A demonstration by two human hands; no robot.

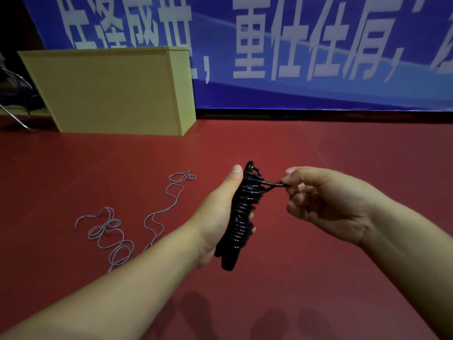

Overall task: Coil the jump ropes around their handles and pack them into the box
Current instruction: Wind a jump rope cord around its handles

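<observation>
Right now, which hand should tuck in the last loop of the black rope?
Probably the right hand: it already pinches the loose loop beside the black rope, while the left hand grips the coiled bundle.

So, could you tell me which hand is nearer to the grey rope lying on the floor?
Left. The left hand, gripping the coiled black rope, is just right of the grey rope; the right hand is beyond it, farther right.
</observation>
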